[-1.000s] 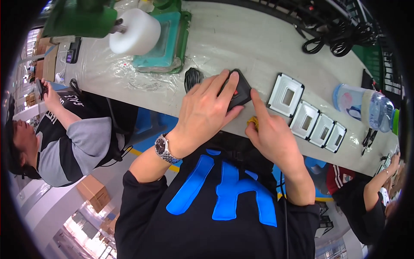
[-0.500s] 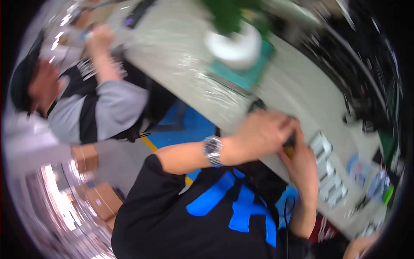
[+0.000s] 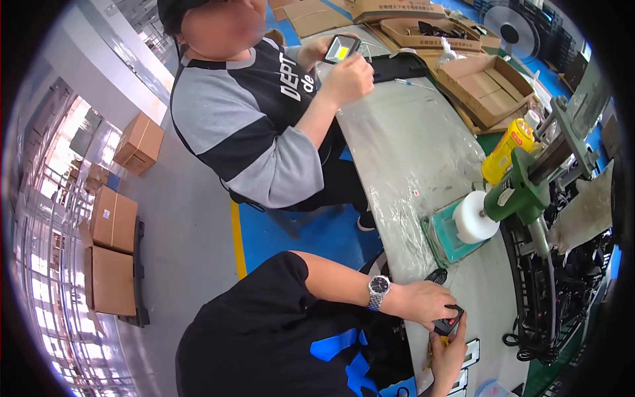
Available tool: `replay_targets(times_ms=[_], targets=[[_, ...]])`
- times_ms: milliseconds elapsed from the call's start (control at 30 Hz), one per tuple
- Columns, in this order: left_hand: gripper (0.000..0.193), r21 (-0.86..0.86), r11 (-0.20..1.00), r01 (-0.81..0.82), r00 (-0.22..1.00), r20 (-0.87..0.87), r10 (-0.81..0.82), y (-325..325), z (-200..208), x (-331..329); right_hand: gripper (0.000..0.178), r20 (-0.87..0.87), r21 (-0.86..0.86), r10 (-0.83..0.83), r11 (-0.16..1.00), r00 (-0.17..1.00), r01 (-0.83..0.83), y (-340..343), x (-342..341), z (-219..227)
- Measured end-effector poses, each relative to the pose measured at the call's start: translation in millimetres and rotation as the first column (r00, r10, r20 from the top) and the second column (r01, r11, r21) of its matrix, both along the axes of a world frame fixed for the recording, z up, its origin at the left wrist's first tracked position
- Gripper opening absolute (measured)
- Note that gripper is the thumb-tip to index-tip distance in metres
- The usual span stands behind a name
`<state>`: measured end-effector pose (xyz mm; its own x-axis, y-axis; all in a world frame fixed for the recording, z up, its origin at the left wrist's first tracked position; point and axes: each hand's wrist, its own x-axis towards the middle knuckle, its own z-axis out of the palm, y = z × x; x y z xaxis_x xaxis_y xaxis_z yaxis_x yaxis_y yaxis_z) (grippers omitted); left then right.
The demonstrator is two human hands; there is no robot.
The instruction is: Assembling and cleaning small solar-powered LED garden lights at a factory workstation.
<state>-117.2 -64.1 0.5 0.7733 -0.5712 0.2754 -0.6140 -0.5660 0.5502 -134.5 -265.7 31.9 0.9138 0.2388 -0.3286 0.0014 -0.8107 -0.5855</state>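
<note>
At the table's near edge, my left hand [image 3: 423, 302], with a metal watch [image 3: 379, 286] on the wrist, lies with its fingers on a small black box-shaped device [image 3: 446, 322] showing a red spot. From below, my right hand [image 3: 450, 357] grips the same device between thumb and fingers. A bit of yellow [image 3: 444, 341] shows by the right thumb; what it is I cannot make out. A coiled black cable [image 3: 436, 276] lies just beyond my left hand. White-framed rectangular pieces [image 3: 471, 354] lie beside my right hand.
A green hand press [image 3: 522, 188] with a white round head stands over a teal pad [image 3: 444, 231]. Behind it are a yellow bottle [image 3: 508, 151] and an open cardboard tray [image 3: 486, 89]. A co-worker [image 3: 264, 119] at the far left holds a black device with a lit panel [image 3: 342, 48].
The view has swung left and steadied, so my hands now appear lower right. Both stay together on the black device. The co-worker's two hands and lit device have come into view.
</note>
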Motion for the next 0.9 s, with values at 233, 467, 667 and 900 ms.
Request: replay_targets(times_ms=[233,467,667,900], targets=[[0.063,0.014,0.999,-0.03,0.996,0.08,0.029,4,2,-2,0.077,-0.054,0.019,-0.047,0.999,0.997,0.048,3,-2,10],[0.073,0.066,0.997,-0.029,0.999,0.045,0.026,6,6,-4,0.058,-0.2,0.415,0.016,0.907,0.98,0.07,-46,-24,-27],[0.07,-0.024,0.998,-0.065,0.998,0.02,0.065,25,14,-11,0.063,-0.29,0.497,-0.004,0.854,0.957,0.154,-29,-42,-2],[0.07,-0.059,0.964,-0.258,0.943,0.203,0.264,71,3,-9,0.06,-0.342,0.501,0.005,0.847,0.94,0.178,-17,-38,0]])
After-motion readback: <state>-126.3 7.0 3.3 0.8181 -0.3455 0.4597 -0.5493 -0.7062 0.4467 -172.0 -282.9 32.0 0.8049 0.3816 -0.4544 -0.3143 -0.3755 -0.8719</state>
